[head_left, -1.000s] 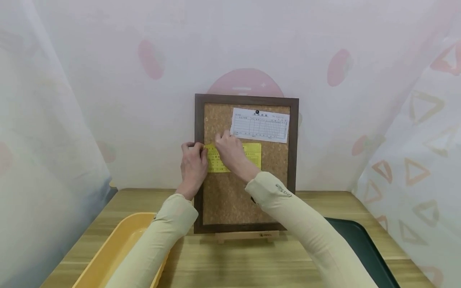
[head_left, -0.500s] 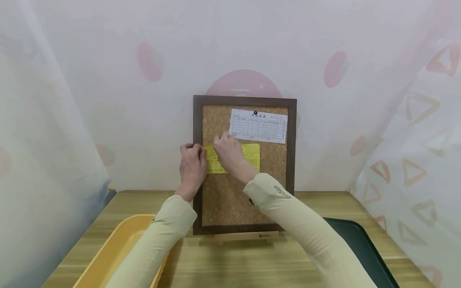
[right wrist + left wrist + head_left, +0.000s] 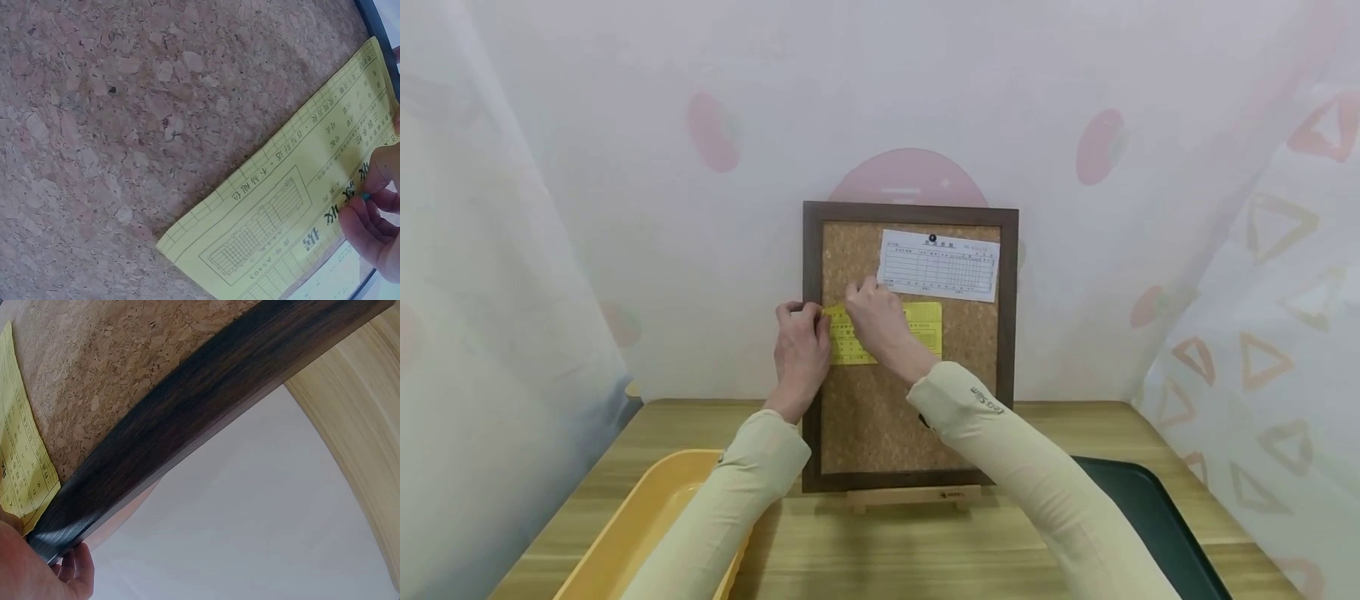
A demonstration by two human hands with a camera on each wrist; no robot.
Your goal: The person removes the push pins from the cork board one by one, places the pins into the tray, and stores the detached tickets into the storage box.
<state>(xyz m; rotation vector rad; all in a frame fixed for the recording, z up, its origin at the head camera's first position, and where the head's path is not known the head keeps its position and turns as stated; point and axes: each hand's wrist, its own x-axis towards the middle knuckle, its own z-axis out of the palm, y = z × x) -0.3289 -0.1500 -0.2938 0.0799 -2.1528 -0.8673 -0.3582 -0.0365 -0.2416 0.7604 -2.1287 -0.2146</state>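
Observation:
A cork board (image 3: 880,425) in a dark wooden frame (image 3: 169,412) stands upright. Across its middle lies a yellow receipt slip (image 3: 925,329), printed with tables. My left hand (image 3: 801,350) grips the frame's left edge, fingers curled behind it, with the thumb side close to the slip's upper left corner. Over the slip's upper edge, my right hand (image 3: 880,325) pinches a small teal pushpin (image 3: 365,196) between thumb and finger, against the paper; its tip is hidden. Higher up hangs a white printed form (image 3: 936,271), slightly tilted, under a round black pin (image 3: 932,237).
The board rests on a small wooden stand (image 3: 913,497) on a wood-grain table (image 3: 880,558). A yellow tray (image 3: 625,525) lies at the left, partly under my left sleeve, and a dark green tray (image 3: 1157,517) at the right. A printed curtain (image 3: 737,250) hangs behind.
Both hands keep their places on the frame and the slip. The whole head view has shifted slightly; nothing else has visibly moved.

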